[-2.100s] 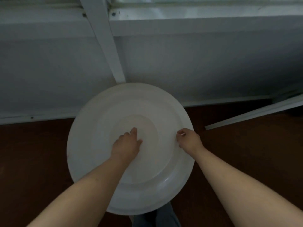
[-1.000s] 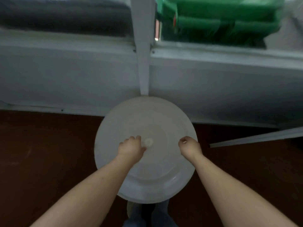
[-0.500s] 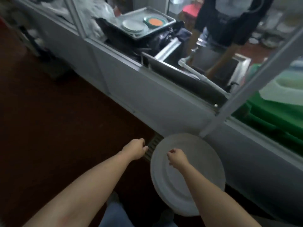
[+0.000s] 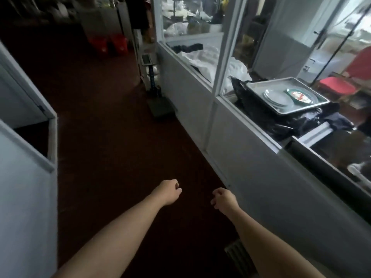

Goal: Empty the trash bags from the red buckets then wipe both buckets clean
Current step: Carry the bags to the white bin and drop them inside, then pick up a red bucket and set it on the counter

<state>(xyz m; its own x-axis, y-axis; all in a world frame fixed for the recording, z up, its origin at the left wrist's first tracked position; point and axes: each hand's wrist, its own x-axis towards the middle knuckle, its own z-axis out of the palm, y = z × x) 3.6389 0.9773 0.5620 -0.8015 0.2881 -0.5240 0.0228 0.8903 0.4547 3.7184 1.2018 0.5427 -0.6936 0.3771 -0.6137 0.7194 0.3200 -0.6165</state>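
Two red buckets stand side by side on the dark floor at the far end of the corridor, the left bucket [image 4: 98,44] and the right bucket [image 4: 120,43]; their insides are too far and dark to see. My left hand [image 4: 168,191] and my right hand [image 4: 223,200] hang in front of me over the floor, far from the buckets. Both hands have loosely curled fingers and hold nothing.
A grey partition wall [image 4: 251,169] with glass panes runs along the right. Behind the glass sits a metal tray [image 4: 313,106] with plates on black bags. A platform scale [image 4: 156,95] stands by the wall ahead. A grey cabinet [image 4: 26,177] juts in at left. A floor grate [image 4: 239,257] lies near my right arm.
Both hands have let go of the white round lid, which has left the view. My view has turned left and lifted down the corridor to the red buckets.
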